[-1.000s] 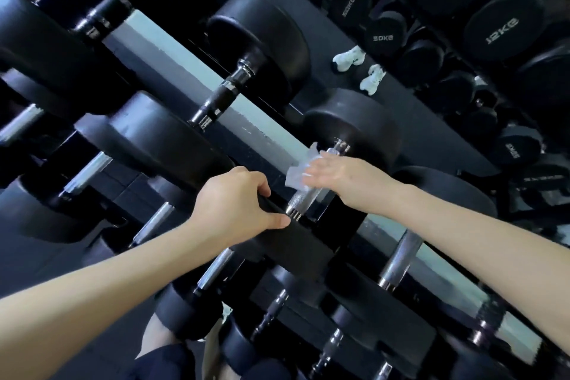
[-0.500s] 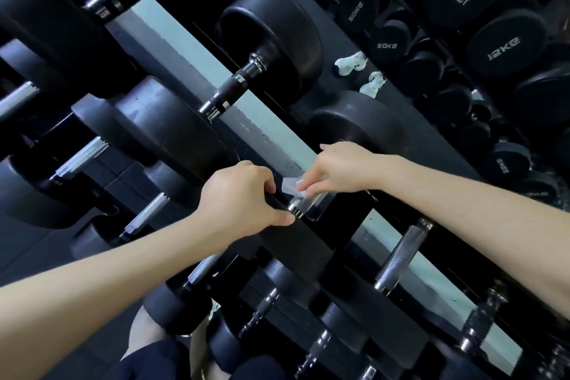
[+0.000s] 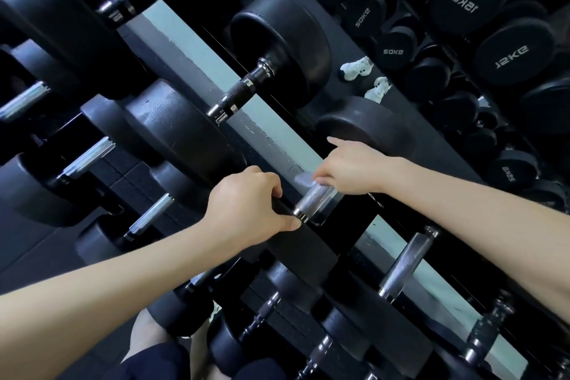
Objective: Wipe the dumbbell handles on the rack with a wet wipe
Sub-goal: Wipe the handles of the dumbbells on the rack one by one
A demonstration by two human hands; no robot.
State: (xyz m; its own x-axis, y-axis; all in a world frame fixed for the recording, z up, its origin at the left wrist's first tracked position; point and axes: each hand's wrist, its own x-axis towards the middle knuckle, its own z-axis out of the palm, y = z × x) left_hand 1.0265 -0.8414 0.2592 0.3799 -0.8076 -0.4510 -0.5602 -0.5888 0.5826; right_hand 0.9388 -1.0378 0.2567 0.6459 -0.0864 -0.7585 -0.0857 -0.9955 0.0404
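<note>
Overall, the view is filled by a tiered rack of black dumbbells, laid side by side with their handles running diagonally. Further weights with reversed marks are seen at the upper right, and a pair of white shoes is seen among them. Near the centre, one dumbbell is held by both hands, with bare forearms reaching in from the lower left and from the right. Its near head is gripped by the left hand: the fingers are curled over the upper rim and the thumb is pressed along the side, just beside the collar. The right hand is laid over the far part of the handle, the knurled steel bar between the two heads. Its fingers are curled down around the bar, except the index finger, which is held out straight beside the far head. A wet wipe is pinched under those fingers against the handle; a pale corner is seen just beside the fingertips, and a thin fold is seen round the bar below the palm.
</note>
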